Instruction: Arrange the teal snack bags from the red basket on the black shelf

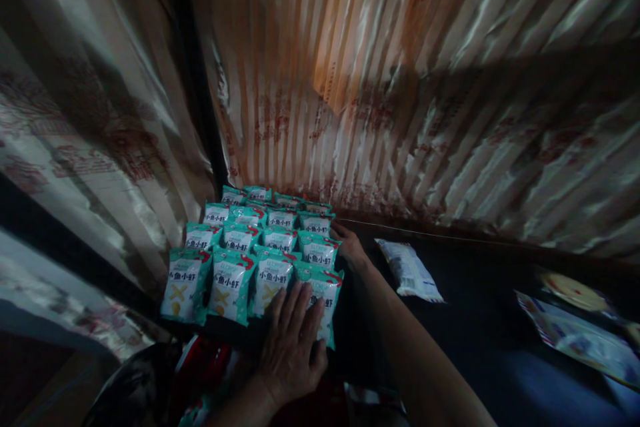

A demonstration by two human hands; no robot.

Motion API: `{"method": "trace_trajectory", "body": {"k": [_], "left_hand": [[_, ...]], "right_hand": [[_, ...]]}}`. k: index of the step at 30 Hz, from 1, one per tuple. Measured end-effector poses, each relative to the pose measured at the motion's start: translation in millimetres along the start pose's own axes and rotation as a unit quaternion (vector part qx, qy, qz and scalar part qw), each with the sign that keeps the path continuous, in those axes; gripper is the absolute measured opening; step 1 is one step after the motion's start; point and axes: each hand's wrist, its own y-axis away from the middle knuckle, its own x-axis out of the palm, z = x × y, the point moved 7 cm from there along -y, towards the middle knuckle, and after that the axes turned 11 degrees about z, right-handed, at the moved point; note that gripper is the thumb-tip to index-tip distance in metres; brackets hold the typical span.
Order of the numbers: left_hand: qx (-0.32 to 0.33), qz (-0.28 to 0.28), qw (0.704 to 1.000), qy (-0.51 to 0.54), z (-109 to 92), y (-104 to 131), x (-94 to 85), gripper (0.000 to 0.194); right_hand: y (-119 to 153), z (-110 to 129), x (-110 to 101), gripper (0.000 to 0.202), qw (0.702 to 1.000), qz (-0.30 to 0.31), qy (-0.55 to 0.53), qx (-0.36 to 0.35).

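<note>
Teal-and-white snack bags stand in several tight rows on a dark surface, each leaning back on the row behind. My left hand lies flat with fingers stretched over the front of the nearest bags at the right end of the front row. Beside the right edge of the rows, my right hand reaches forward, its extended fingers against the side of the bags; the fingertips are partly hidden. Neither hand has a bag lifted in it.
A pale bag lies flat to the right of my right forearm. Further right are another flat packet and a round pale item. A creased printed sheet hangs behind, with a dark post at left.
</note>
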Motion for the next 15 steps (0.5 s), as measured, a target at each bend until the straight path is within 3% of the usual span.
{"method": "trace_trajectory", "body": {"k": [5, 15], "left_hand": [[-0.004, -0.001, 1.0, -0.003, 0, 0, 0.0, 0.059], [-0.009, 0.009, 1.0, -0.003, 2, 1, 4.4, 0.061]], "right_hand": [[-5, 7, 6, 0.057, 0.998, 0.038, -0.05, 0.018], [-11, 12, 11, 0.044, 0.998, 0.028, -0.052, 0.015]]}}
